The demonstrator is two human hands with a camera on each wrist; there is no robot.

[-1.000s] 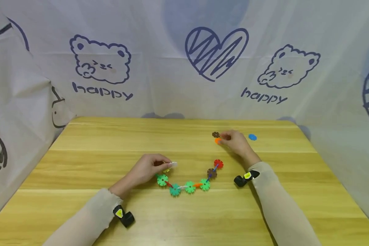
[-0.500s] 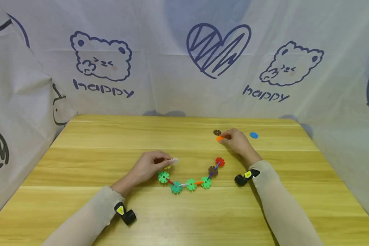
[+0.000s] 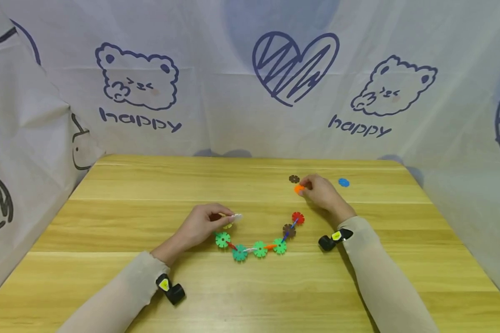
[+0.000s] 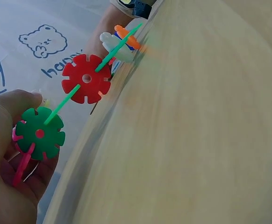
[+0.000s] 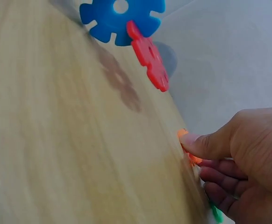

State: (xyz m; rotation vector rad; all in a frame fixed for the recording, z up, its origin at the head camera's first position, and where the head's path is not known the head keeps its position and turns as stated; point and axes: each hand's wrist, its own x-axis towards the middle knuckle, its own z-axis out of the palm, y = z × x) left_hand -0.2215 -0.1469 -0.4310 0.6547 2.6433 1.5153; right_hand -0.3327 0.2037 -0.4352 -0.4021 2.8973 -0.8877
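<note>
A curved chain of slotted flower-shaped plastic discs lies on the table, ending at its right in a red disc. Its left end runs to my left hand, which pinches a white disc between thumb and fingers. A yellow disc shows partly under those fingers. Further off, my right hand pinches an orange disc, also visible at the thumb in the right wrist view. Close behind it lies a loose brown disc. Linked green discs hang near the palm in the left wrist view.
A loose blue disc lies to the right of my right hand. The wooden table ends at the back against a white cloth printed with bears and hearts.
The orange disc, pinched in my right hand, has shifted slightly right, a little away from the brown disc. The left hand keeps its hold on the white disc. The head view has tilted slightly.
</note>
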